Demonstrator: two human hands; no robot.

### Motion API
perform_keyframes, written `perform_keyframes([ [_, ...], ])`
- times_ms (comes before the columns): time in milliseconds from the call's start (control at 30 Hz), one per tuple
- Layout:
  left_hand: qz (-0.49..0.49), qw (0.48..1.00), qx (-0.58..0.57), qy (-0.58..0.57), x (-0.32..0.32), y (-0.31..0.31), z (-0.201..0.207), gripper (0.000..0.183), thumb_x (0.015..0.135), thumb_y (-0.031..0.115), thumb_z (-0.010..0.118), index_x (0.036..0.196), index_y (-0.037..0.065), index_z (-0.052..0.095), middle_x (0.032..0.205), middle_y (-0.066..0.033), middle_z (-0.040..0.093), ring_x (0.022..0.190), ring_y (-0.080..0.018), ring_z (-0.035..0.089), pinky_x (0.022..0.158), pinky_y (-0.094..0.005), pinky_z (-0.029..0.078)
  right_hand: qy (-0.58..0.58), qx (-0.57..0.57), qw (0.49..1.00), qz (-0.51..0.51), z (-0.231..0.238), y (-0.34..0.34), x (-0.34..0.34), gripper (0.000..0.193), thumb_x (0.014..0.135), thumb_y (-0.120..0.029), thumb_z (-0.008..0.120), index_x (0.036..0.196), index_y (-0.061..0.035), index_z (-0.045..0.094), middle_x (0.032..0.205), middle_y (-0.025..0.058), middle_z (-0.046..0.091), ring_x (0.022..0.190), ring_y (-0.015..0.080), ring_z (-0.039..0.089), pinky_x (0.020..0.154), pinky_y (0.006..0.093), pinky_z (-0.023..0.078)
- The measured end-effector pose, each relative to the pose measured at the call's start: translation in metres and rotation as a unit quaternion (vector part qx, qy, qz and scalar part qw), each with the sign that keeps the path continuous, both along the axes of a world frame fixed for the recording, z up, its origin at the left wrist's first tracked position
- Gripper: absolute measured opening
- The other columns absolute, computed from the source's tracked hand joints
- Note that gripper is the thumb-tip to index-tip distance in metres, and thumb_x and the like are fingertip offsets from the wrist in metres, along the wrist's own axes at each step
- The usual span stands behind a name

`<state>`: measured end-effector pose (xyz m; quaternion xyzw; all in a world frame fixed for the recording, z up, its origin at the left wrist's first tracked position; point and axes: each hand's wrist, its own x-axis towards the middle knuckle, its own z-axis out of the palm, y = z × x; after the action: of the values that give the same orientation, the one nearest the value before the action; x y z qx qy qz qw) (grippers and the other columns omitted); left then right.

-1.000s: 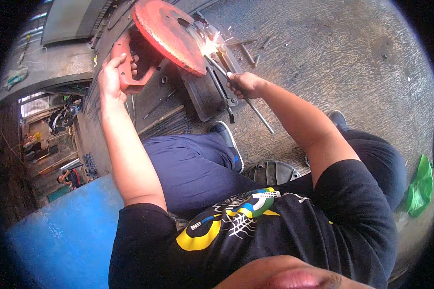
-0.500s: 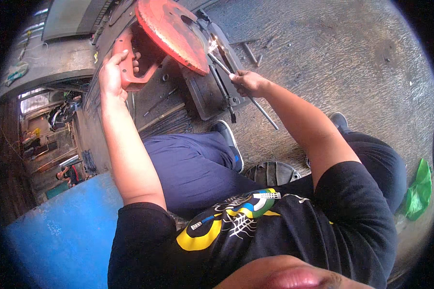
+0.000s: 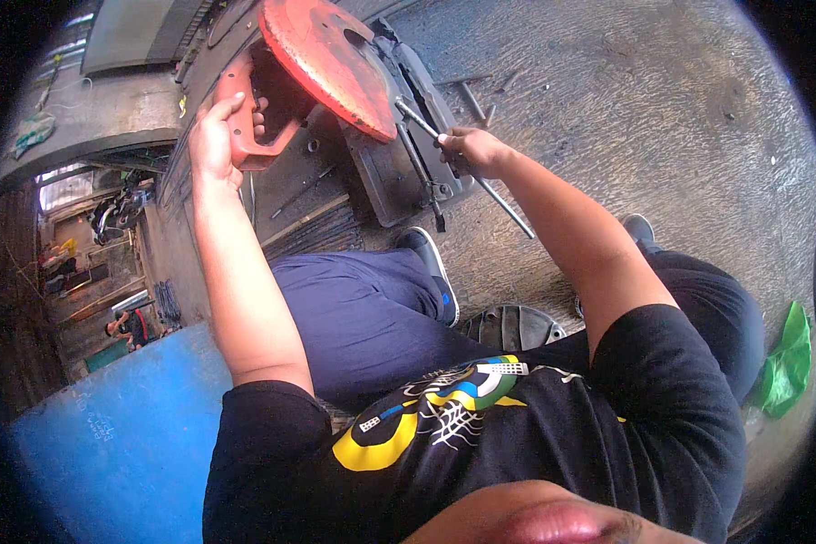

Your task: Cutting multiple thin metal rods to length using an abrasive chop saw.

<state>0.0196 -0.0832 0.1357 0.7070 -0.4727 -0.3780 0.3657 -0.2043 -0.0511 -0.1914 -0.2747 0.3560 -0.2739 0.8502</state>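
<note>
My left hand [image 3: 212, 143] is wrapped round the red handle [image 3: 242, 138] of a chop saw. The saw's scuffed red blade guard [image 3: 328, 71] slants over its dark metal base [image 3: 378, 186]. To the right of the guard, my right hand [image 3: 474, 152] grips a thin metal rod [image 3: 508, 211] near its middle. One end of the rod lies over the base beside the guard's edge; the other sticks out toward me, past my fingers. No sparks show at the rod's far end. The guard hides most of the blade.
Short metal pieces [image 3: 472, 102] lie on the worn floor beyond the saw. A bundle of dark rods [image 3: 315, 230] is left of the base. A ribbed round dark object [image 3: 510, 326] sits between my legs. Nearby are a blue panel [image 3: 136, 435] and a green plastic bag [image 3: 788, 363].
The sparks at the rod's far end are gone. My right hand has turned the rod slightly, its near end shifting right and a little away from me. My left hand has barely moved.
</note>
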Motion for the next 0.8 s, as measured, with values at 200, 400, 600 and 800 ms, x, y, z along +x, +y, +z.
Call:
perform_keyframes([
  [200,-0.005,1.000,-0.005,0.000,0.001,-0.001,-0.001,0.031,0.085,0.017,0.055,0.111,-0.002,0.054,0.091,-0.0131,0.066,0.069,-0.0153,0.060,0.061,-0.0273,0.051,0.042,-0.089,0.995,-0.019,0.000,-0.004,-0.003,0.025,0.084,-0.027,0.066,0.079,-0.0068,0.052,0.067,0.0034,0.056,0.052,0.0136,0.048,0.045,0.0300,0.040],
  [400,-0.008,1.000,-0.001,0.011,0.000,0.000,0.001,0.031,0.085,0.017,0.055,0.109,-0.002,0.055,0.092,-0.0131,0.066,0.069,-0.0152,0.060,0.062,-0.0273,0.051,0.144,-0.132,0.978,-0.070,-0.007,-0.011,0.006,0.027,0.087,-0.030,0.062,0.080,-0.0047,0.057,0.066,0.0033,0.059,0.051,0.0130,0.050,0.047,0.0292,0.041],
  [600,0.004,1.000,-0.010,0.007,-0.004,0.002,0.001,0.031,0.085,0.018,0.056,0.109,-0.002,0.055,0.091,-0.0127,0.066,0.069,-0.0154,0.060,0.062,-0.0274,0.050,0.172,-0.130,0.976,-0.032,-0.011,-0.012,0.003,0.031,0.087,-0.035,0.061,0.082,-0.0047,0.061,0.072,0.0047,0.063,0.053,0.0123,0.050,0.048,0.0311,0.042],
  [800,-0.005,1.000,-0.006,0.001,-0.002,0.001,0.000,0.031,0.085,0.018,0.056,0.108,-0.002,0.056,0.089,-0.0125,0.066,0.069,-0.0156,0.060,0.062,-0.0277,0.050,0.170,-0.129,0.976,-0.032,-0.006,-0.017,0.002,0.029,0.083,-0.032,0.068,0.080,-0.0041,0.060,0.065,0.0024,0.057,0.053,0.0115,0.048,0.048,0.0310,0.039],
])
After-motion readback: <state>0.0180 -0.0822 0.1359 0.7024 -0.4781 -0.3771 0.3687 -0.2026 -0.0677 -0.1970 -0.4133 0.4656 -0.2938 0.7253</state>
